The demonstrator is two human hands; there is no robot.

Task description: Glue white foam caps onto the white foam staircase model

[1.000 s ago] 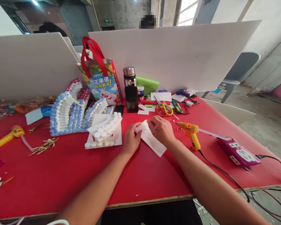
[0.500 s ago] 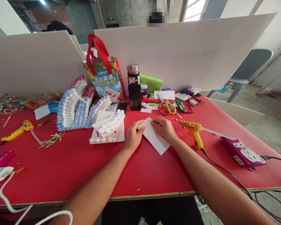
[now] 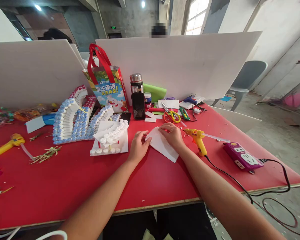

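A white sheet of paper or thin foam (image 3: 162, 146) lies on the red table (image 3: 65, 180) in front of me. My left hand (image 3: 138, 146) grips its left edge with curled fingers. My right hand (image 3: 172, 135) presses on its upper right part, fingers bent over it. A white model of small cylinders on a card (image 3: 110, 138) stands just left of my left hand. A yellow glue gun (image 3: 196, 138) rests to the right of my right hand.
Scissors (image 3: 171, 115), a black phone on a stand (image 3: 138, 106), a steel flask (image 3: 136, 83) and a printed bag with red handles (image 3: 107, 83) stand at the back. A purple power strip (image 3: 241, 158) lies at the right. White partition boards (image 3: 185, 63) fence the table.
My hands have stayed on the white sheet, which now lies flatter than a second ago. The view has shifted slightly as my head moved.
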